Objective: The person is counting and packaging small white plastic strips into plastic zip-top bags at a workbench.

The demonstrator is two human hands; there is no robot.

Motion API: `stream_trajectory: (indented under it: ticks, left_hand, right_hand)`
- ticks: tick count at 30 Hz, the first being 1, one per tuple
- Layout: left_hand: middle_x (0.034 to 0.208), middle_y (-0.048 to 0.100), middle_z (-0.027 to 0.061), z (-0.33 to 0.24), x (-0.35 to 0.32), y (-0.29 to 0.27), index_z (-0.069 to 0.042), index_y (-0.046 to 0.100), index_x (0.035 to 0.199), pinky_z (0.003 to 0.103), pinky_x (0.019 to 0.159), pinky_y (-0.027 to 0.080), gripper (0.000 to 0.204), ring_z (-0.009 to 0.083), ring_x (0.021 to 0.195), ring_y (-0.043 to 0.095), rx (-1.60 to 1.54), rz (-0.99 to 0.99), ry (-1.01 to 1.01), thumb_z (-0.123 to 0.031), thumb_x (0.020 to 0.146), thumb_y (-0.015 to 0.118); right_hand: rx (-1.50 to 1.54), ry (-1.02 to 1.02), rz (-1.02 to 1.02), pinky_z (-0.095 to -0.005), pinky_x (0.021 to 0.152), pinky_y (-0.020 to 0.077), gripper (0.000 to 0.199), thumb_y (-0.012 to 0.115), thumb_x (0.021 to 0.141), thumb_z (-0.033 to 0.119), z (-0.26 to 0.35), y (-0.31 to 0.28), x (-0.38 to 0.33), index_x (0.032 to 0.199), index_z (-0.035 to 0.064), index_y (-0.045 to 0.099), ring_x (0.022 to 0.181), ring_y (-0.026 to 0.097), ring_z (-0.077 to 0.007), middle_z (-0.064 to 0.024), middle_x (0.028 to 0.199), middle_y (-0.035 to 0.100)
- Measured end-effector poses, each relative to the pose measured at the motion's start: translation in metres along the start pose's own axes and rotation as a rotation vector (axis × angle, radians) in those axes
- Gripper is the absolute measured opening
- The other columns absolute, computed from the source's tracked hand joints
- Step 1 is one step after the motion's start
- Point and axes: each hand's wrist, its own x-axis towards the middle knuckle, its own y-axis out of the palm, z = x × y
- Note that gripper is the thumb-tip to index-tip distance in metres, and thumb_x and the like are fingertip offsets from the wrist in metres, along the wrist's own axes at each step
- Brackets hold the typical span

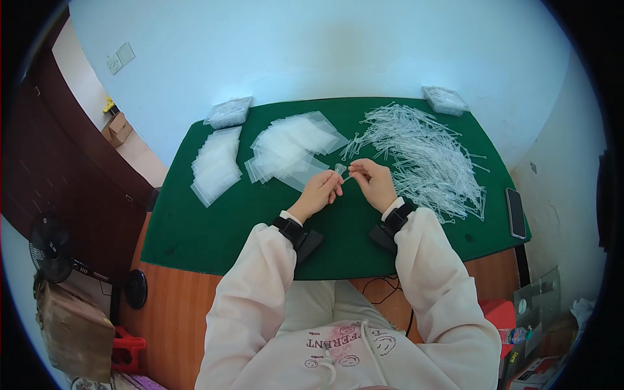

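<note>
Over the middle of the green table, my left hand (317, 195) is closed on a small bundle of clear plastic sticks (340, 169), whose clustered ends stick up past the fingers. Close beside it, my right hand (376, 183) is pinched on a thin clear stick that runs toward the left hand; its far end is hidden. To the right lies a large heap of clear plastic sticks (422, 156) with small ringed ends. Clear plastic bags (286, 148) are fanned out beyond my left hand, and a second row of bags (216, 166) lies farther left.
A filled clear package (229, 112) sits at the table's back left, another filled package (446, 101) at the back right. A phone (515, 213) lies by the right edge of the green table (195, 240). On the floor at left stand a fan (52, 247) and a cardboard box (75, 328).
</note>
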Motion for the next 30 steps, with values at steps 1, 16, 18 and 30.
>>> stream_trajectory:
  ticks: [1, 16, 18, 30]
  left_hand:
    - [0.068, 0.056, 0.002, 0.001, 0.0, 0.0, -0.004, 0.054, 0.089, 0.018, 0.046, 0.035, 0.026, 0.006, 0.052, 0.046, -0.005, -0.005, 0.015, -0.025, 0.094, 0.04]
    - [0.067, 0.053, 0.0016, -0.004, -0.001, 0.005, -0.004, 0.053, 0.088, 0.019, 0.046, 0.033, 0.027, 0.0056, 0.049, 0.04, -0.036, 0.068, 0.006, -0.026, 0.094, 0.039]
    - [0.067, 0.052, 0.0008, -0.006, -0.002, 0.005, -0.004, 0.052, 0.088, 0.019, 0.045, 0.031, 0.027, 0.0052, 0.049, 0.037, -0.066, 0.065, -0.013, -0.026, 0.095, 0.038]
    - [0.062, 0.044, -0.0043, -0.011, -0.005, 0.005, -0.008, 0.054, 0.088, 0.018, 0.044, 0.026, 0.027, 0.003, 0.048, 0.032, -0.178, 0.073, -0.113, -0.03, 0.094, 0.04]
  right_hand:
    - [0.004, -0.039, -0.016, -0.0251, 0.062, 0.05, 0.02, 0.063, 0.075, 0.0, -0.002, 0.001, 0.001, 0.094, -0.0023, 0.057, 0.069, 0.064, -0.0167, -0.0122, 0.075, 0.064]
    - [0.067, 0.048, -0.037, -0.0238, 0.062, 0.0497, 0.012, 0.064, 0.076, 0.001, 0.005, -0.002, -0.001, 0.087, -0.0026, 0.061, 0.068, 0.063, -0.0158, -0.0108, 0.077, 0.064]
    - [0.041, 0.016, -0.053, -0.0238, 0.06, 0.0489, 0.009, 0.065, 0.075, 0.001, 0.007, -0.002, -0.001, 0.083, -0.0016, 0.062, 0.065, 0.061, -0.0153, -0.0092, 0.075, 0.063]
    - [-0.024, -0.064, -0.048, -0.0244, 0.056, 0.0465, 0.006, 0.065, 0.074, 0.003, 0.013, -0.004, -0.001, 0.079, 0.0001, 0.062, 0.062, 0.058, -0.0148, -0.0078, 0.072, 0.059]
